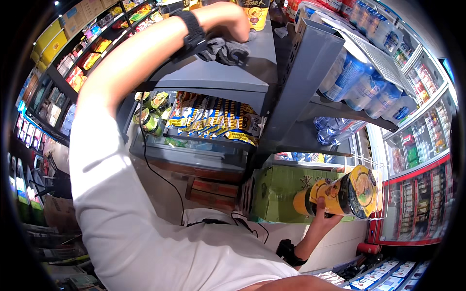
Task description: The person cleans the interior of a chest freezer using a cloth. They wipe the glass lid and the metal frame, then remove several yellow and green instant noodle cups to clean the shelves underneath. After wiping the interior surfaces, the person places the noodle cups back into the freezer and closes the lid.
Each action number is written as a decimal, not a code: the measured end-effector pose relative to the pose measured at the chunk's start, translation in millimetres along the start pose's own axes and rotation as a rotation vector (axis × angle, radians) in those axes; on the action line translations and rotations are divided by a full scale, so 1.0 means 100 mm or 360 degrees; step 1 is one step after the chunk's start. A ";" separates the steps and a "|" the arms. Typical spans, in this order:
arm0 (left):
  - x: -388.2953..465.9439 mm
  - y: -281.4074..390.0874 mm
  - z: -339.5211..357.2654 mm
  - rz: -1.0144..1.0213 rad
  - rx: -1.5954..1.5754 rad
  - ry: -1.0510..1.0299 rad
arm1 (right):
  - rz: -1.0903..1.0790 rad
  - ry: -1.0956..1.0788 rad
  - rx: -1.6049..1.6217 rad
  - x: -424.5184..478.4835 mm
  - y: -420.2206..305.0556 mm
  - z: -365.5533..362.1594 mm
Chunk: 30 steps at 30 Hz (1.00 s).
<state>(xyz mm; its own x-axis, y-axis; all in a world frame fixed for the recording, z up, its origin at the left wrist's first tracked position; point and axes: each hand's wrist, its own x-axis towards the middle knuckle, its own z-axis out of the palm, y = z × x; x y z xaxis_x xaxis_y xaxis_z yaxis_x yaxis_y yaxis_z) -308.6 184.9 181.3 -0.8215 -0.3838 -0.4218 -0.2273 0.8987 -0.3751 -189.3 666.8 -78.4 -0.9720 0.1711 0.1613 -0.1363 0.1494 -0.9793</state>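
My left hand (235, 23) reaches across the grey metal shelf (218, 74), its fingers bent around a bunched dark grey cloth (227, 51) that lies on the shelf top. Right behind it stands a yellow instant noodle cup (257, 18), cut off by the picture's upper edge. Low on the right, my right hand (326, 212) grips yellow and black instant noodle cups (333, 194), held together on their side with a printed lid facing right. They are above a green cardboard box (280, 192). Black bands circle both wrists.
Snack packets (214, 116) and green-lidded cups (149, 112) fill the shelf below. A grey upright post (302, 76) divides it from shrink-wrapped blue cans (360, 83). A black cable (145, 156) hangs ahead of my body. A wire basket (382, 192) and red-framed glass-door fridge (415, 203) stand right.
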 end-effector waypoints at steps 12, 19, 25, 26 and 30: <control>0.04 0.56 -0.14 0.0382 0.0097 0.0356 | -0.0126 -0.0035 -0.0003 -0.02 -0.10 0.02; -0.89 0.64 0.04 0.0681 -0.0202 0.0295 | -0.0122 -0.0089 0.0014 0.00 -0.06 -0.03; -0.47 0.09 0.33 0.0216 0.0017 0.0560 | -0.0091 -0.0104 0.0149 -0.01 -0.13 0.03; -0.40 -0.01 0.37 0.0078 0.0046 0.0516 | -0.0116 -0.0092 0.0133 -0.01 -0.11 0.01; -0.75 -0.43 0.66 -0.0011 -0.0091 0.0376 | -0.0088 -0.0085 0.0020 0.02 -0.07 -0.03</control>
<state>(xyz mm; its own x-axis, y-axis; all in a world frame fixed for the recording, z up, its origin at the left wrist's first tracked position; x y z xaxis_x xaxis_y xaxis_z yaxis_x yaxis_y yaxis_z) -203.0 160.7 174.7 -0.9178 -0.3358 -0.2120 -0.2572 0.9093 -0.3270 -190.0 669.0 -70.8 -0.9718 0.1104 0.2085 -0.1918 0.1447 -0.9707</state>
